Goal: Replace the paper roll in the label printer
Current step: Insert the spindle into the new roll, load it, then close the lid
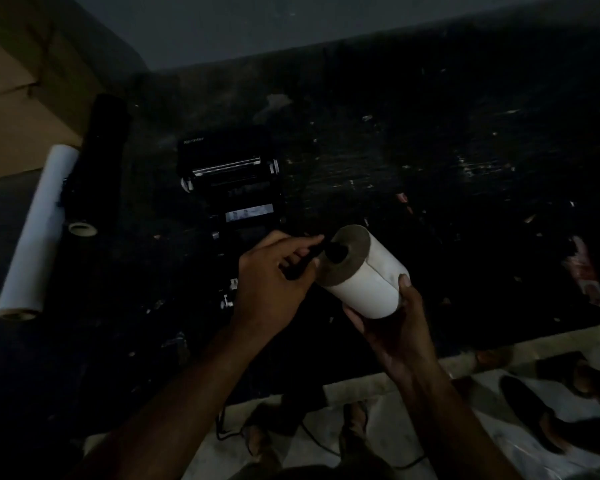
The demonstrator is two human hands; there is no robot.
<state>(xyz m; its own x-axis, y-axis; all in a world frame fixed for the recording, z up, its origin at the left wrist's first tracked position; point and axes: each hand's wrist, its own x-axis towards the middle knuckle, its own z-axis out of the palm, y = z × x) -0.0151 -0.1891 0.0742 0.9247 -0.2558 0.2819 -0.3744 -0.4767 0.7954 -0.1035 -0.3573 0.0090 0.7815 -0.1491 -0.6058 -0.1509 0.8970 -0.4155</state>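
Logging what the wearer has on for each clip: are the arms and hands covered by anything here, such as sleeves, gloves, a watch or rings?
Both forearms are bare to the bottom edge of the picture; no sleeve shows. The left hand and right hand wear no gloves. I see no watch, band or ring, though the picture is dim, so small items could be missed.

White paper roll (361, 275) held up off the table, tilted, open end facing the cam w/ a black spindle (333, 252) stuck in its core. Label printer (231, 181) is black, lid open, sitting on the dark table just behind the roll, empty bay showing.
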